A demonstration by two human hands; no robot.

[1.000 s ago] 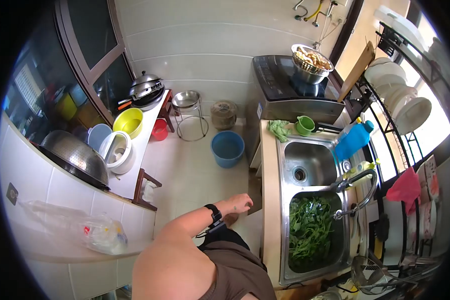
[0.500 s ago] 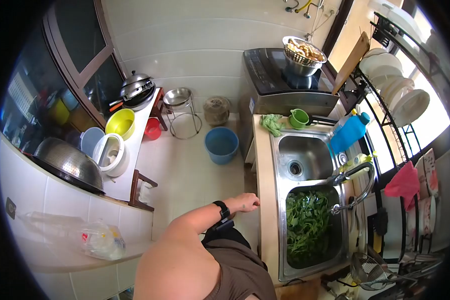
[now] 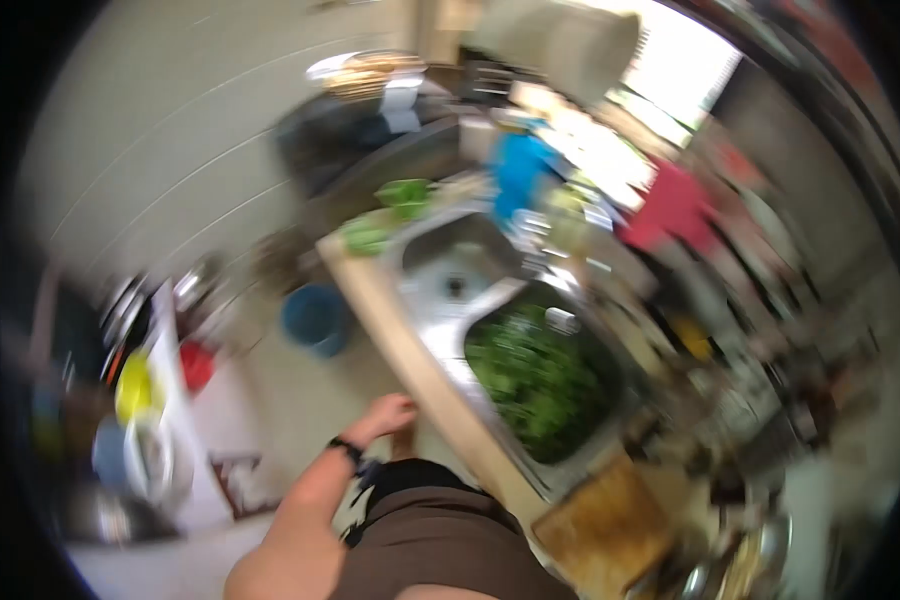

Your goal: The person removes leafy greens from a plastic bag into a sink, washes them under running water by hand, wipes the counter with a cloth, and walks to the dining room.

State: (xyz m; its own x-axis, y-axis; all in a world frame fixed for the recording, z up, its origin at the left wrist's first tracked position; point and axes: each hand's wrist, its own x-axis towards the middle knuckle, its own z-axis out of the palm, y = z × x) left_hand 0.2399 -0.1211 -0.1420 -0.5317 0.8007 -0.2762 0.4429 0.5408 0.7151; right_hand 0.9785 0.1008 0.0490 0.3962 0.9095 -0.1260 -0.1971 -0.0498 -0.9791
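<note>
My left hand, with a black watch on the wrist, hangs beside the front edge of the wooden counter. Its fingers look curled, and nothing shows in them, though the view is blurred by motion. Leafy greens fill the nearer basin of the steel sink, to the right of this hand. My right hand is out of view.
A wooden board lies beyond the sink's near end. On the floor stands a blue bucket. The white shelf at the left holds a yellow bowl. A blue bottle stands behind the sink.
The view has swung to the right and blurred, so the sink and shelf appear tilted and shifted left. More of the wooden board shows. My left hand remains near the counter edge.
</note>
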